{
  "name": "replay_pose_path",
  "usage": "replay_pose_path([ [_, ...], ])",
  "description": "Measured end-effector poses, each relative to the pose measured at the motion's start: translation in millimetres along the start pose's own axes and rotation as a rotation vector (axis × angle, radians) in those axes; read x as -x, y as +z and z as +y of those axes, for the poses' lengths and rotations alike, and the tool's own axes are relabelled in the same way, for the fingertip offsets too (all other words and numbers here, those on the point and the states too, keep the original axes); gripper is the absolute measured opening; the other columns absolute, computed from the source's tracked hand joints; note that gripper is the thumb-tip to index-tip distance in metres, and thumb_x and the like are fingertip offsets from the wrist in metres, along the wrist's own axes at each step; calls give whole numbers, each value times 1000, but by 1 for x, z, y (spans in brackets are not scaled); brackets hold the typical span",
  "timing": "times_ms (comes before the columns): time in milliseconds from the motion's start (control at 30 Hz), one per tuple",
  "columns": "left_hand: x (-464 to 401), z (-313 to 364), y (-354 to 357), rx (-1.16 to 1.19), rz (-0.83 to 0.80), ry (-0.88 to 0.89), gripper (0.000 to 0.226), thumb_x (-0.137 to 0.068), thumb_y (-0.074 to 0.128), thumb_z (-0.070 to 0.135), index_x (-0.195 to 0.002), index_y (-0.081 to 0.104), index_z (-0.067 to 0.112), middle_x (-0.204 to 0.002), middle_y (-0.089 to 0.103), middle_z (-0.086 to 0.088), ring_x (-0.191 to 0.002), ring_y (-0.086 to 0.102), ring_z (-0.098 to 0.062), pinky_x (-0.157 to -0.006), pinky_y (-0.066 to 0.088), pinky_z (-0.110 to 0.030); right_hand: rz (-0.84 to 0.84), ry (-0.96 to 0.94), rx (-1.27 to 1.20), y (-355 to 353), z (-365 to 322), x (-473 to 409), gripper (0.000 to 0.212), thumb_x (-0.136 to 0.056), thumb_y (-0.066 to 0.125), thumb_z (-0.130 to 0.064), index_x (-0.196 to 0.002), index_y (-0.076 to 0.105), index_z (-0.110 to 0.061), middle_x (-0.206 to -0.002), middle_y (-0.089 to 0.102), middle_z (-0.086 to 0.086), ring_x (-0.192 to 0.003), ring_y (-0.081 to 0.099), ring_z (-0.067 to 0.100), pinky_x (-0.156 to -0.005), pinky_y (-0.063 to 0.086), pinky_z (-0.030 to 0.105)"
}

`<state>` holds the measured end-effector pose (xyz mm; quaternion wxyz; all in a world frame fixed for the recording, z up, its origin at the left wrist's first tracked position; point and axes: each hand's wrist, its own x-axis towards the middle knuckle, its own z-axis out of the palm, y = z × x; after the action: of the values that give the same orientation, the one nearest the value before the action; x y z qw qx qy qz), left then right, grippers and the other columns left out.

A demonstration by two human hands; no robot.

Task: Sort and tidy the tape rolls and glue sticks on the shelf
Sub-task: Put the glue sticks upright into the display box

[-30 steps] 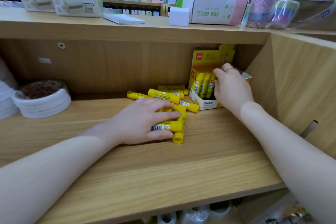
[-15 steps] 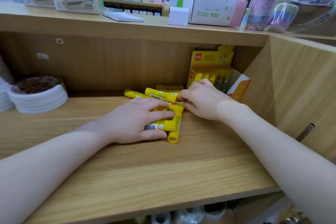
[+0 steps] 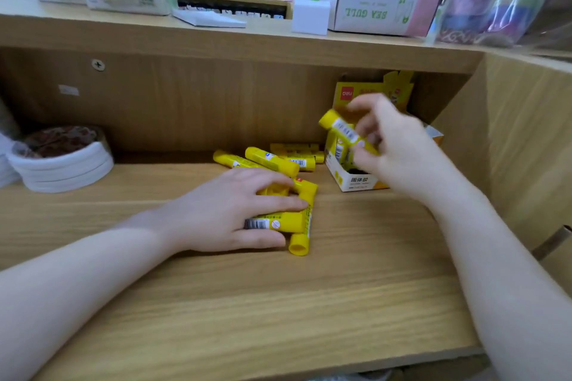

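Several loose yellow glue sticks [image 3: 272,159] lie in a heap on the wooden shelf [image 3: 278,303]. My left hand [image 3: 229,210] rests flat on the nearest ones, fingers curled over a glue stick with a barcode [image 3: 278,221]. My right hand [image 3: 393,148] is raised above the open yellow-and-white display box [image 3: 356,181] at the back right, gripping a single glue stick [image 3: 339,128] tilted up to the left. More sticks stand upright inside the box, partly hidden by the hand.
A stack of white tape rolls [image 3: 65,164] sits at the shelf's left. The shelf's side wall [image 3: 526,148] stands close on the right. On the upper shelf are cardboard boxes [image 3: 380,6] and wrapped colourful rolls [image 3: 483,3].
My right hand left the box, came down to the heap, picked up one glue stick and lifted it back toward the box. My left hand stayed on the heap.
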<state>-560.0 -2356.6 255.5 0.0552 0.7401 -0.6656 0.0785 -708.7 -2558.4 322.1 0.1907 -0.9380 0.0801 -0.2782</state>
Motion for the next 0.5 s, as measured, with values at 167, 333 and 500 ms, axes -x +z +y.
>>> replay_pose_path([
  [167, -1, -9, 14, -15, -26, -18, 64, -85, 23, 72, -141, 27, 41, -147, 28, 14, -135, 25, -7, -110, 28, -37, 167, 116, 254, -6, 18, -3, 63, -84, 51, -3, -138, 31, -27, -103, 50, 8, -84, 51, 27, -73, 40, 32],
  [333, -3, -12, 17, -13, -26, -7, 63, -85, 23, 75, -141, 23, 46, -148, 23, 19, -136, 21, -3, -110, 28, -35, 89, 181, 555, 10, 31, -10, 29, -96, 44, -10, -125, 42, -15, -113, 57, 13, -95, 55, 35, -79, 39, 39],
  [500, -2, -10, 14, 9, -4, 9, 64, -85, 21, 75, -139, 29, 43, -147, 25, 20, -136, 22, -2, -110, 27, -33, 223, 204, 549, 7, 46, -11, 26, -95, 50, -23, -116, 52, -9, -100, 65, 12, -96, 58, 34, -88, 29, 38],
])
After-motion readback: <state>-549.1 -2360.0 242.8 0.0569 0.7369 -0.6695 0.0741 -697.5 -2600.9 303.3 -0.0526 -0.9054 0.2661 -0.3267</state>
